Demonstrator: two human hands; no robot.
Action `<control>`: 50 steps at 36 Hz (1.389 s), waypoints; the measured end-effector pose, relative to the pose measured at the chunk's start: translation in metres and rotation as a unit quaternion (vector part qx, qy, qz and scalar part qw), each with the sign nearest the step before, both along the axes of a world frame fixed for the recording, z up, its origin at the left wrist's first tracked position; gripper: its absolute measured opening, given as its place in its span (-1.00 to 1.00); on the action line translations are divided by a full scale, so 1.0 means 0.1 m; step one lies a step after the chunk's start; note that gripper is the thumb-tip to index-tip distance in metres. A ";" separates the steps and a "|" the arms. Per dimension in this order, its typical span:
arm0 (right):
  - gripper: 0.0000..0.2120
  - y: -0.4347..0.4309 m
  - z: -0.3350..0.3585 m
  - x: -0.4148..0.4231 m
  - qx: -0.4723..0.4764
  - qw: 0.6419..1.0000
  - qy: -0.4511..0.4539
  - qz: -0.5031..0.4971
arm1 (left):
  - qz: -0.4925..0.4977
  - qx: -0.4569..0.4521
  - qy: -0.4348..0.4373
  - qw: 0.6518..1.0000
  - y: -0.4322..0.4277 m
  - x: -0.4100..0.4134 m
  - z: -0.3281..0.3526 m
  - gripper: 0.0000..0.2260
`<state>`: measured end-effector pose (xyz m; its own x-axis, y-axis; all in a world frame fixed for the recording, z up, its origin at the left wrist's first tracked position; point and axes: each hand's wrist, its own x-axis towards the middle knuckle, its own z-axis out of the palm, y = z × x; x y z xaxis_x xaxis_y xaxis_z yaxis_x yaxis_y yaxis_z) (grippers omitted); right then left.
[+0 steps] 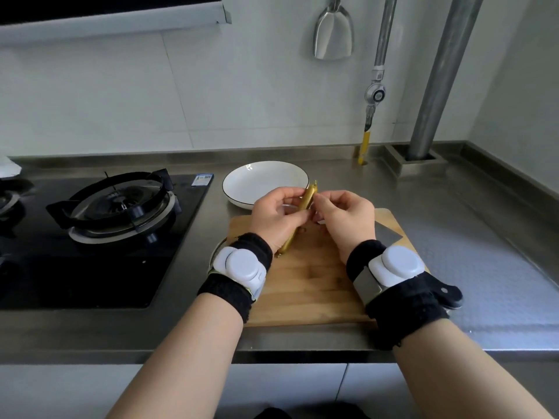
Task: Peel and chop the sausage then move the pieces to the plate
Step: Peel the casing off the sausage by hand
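Both hands grip one sausage (306, 201) (casing still on) above the cutting board (305, 285): left hand (273, 217) wraps its middle, right hand (344, 219) pinches near the top end.

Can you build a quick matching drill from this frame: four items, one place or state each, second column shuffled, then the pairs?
1. sausage
2. plate
3. cutting board
4. metal scoop

A. hangs on the wall
B. lies on the counter under the hands
C. held in both hands, casing on
D. stands behind the board, nothing on it

Pairs: 1-C, 2-D, 3-B, 4-A
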<state>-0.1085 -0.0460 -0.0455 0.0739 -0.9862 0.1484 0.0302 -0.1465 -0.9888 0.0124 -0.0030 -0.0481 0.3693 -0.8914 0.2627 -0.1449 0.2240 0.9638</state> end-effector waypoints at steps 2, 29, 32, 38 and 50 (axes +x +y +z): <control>-0.92 0.00 0.01 -0.01 0.002 1.000 0.000 -0.001 | -0.001 -0.007 -0.005 1.000 0.02 -0.01 0.02 -0.68; -0.86 0.06 0.06 -0.03 0.030 0.999 -0.015 -0.001 | 0.043 -0.058 -0.099 0.992 0.04 -0.04 -0.02 -0.73; -0.86 0.06 0.05 -0.03 0.026 0.999 -0.017 -0.002 | 0.040 -0.058 -0.106 0.992 0.04 -0.04 -0.02 -0.73; -0.86 0.05 0.06 -0.03 0.028 0.999 -0.027 0.004 | 0.039 -0.069 -0.089 0.993 0.04 -0.04 -0.01 -0.71; -0.84 0.05 0.05 -0.03 0.031 0.999 -0.031 0.004 | 0.040 -0.071 -0.093 0.992 0.07 -0.06 0.01 -0.73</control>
<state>-0.1112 -0.0411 -0.0407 0.0748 -0.9931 0.0908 0.0926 -0.0838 -0.9922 0.0063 0.0038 -0.0470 0.3710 -0.8104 0.4535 -0.3412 0.3352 0.8782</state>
